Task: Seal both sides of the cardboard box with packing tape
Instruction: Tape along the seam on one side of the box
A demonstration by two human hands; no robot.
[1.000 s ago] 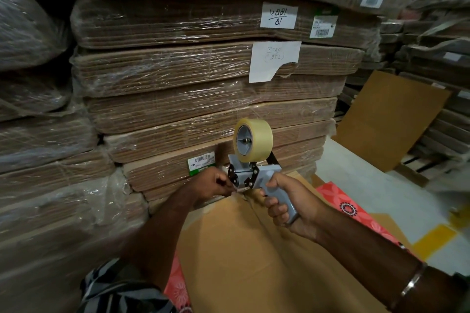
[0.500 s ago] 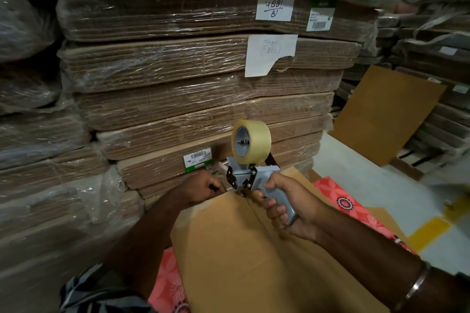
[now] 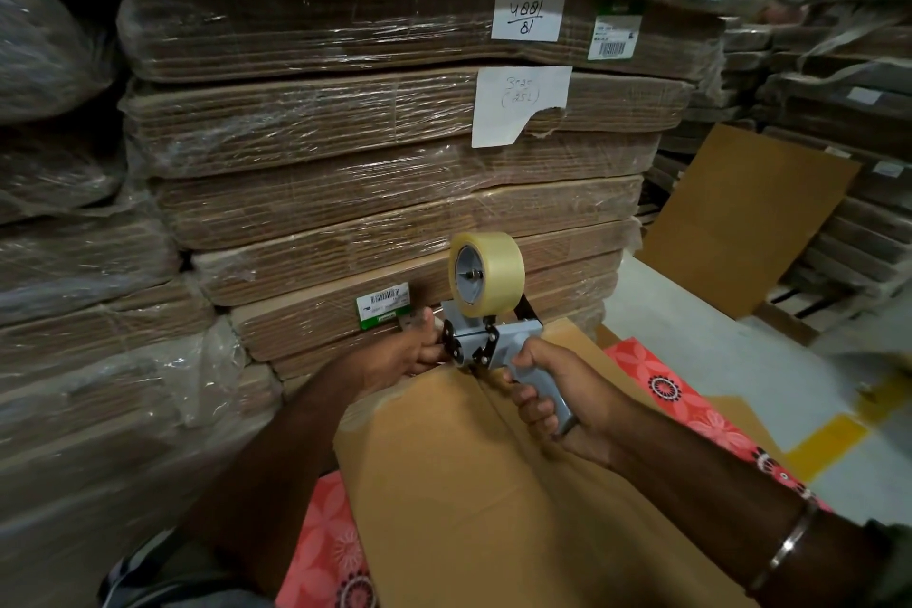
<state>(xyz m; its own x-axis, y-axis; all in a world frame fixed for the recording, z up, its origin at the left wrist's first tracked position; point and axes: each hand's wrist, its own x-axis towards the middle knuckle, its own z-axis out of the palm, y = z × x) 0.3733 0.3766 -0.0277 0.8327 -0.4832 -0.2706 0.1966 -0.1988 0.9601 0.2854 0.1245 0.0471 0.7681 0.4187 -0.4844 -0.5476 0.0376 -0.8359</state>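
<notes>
Since a second ago, left thumb has lifted off the curled fist and now stands upright beside the dispenser's front plate; dispenser and both hands sit marginally nearer the far edge of the box. Little else differs apart from a small tilt of the head camera.

Right hand (image 3: 557, 390): all four fingers wrapped closed round the grey pistol handle of the tape dispenser (image 3: 486, 341), thumb over the top. Firm grip, wrist straight, which suits a pull back toward the body.

Left hand (image 3: 404, 353): fingers curled shut at the dispenser's mouth, thumb raised. Whether they pinch the free tape end cannot be told; the tape there is clear and the spot is hidden behind the fingers. Judged purpose: anchoring the tape end on or over the far edge so the strip starts tight.

Roll of clear tape (image 3: 486, 274) stands upright on its hub above the handle.

Cardboard box (image 3: 469, 484) lies just under both hands, top flaps closed, centre seam (image 3: 498, 415) running from dispenser toward the wearer. No tape visible along that seam, so this side looks unsealed.

Box rests on a red patterned mat (image 3: 691, 415). Wrapped stacks of flat cartons (image 3: 395, 212) rise just beyond the far edge, leaving little room.
</notes>
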